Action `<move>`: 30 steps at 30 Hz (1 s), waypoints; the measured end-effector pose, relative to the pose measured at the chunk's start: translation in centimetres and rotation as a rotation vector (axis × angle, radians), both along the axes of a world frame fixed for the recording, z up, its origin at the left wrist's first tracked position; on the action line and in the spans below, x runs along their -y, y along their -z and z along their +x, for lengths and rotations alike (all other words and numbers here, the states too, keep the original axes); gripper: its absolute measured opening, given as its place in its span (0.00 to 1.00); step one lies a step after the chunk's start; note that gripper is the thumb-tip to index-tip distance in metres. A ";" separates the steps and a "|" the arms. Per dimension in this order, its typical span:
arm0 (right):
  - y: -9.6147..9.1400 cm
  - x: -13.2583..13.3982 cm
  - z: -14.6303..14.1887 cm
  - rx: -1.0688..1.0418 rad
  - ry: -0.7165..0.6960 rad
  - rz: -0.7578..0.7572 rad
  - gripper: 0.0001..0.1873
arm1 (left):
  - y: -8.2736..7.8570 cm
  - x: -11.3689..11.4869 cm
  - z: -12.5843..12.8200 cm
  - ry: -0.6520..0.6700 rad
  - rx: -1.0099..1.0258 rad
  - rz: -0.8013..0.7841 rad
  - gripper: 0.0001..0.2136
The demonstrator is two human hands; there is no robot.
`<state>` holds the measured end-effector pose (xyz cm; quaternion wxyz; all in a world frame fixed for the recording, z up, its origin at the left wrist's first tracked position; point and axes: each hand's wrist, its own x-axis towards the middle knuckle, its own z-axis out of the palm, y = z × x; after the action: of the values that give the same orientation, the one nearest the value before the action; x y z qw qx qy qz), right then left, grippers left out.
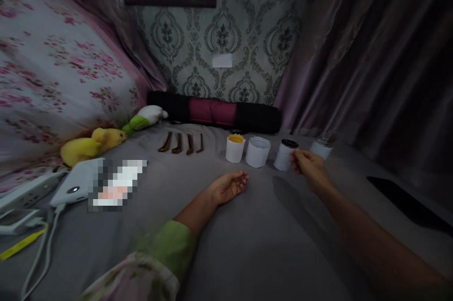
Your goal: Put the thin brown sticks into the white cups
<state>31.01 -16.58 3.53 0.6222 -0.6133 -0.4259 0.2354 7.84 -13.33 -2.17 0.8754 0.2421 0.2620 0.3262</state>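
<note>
My right hand (pixel 308 165) is closed in a pinch beside a white cylindrical container with a black rim (pixel 282 158). Its fingertips overlap that container's right side; whether they touch it or hold something small I cannot make out. My left hand (pixel 230 188) rests low over the sheet with fingers loosely curled and nothing visible in it. Left of the black-rimmed container stand a wider white container (pixel 257 155) and a white one with a yellow inside (pixel 234 151). A fourth pale container (pixel 320 151), partly behind my right hand, has brownish pieces at its top.
Several thin brown L-shaped pieces (pixel 179 144) lie in a row on the grey sheet (pixel 212 254). A black and maroon roll (pixel 212 111) lies along the wall. Plush toys (pixel 85 145), a white power bank (pixel 78 183) and cables are left; a black flat object (pixel 406 202) is right.
</note>
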 end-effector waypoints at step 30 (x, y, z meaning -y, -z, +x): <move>8.2 -1.8 -5.3 0.191 -0.150 -0.077 0.23 | -0.2 -0.9 0.0 -0.112 -0.108 0.089 0.04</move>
<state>25.71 -14.82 -4.69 0.5354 -0.6226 -0.5187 0.2380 7.89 -12.45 -1.97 0.8288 0.2829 0.3075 0.3722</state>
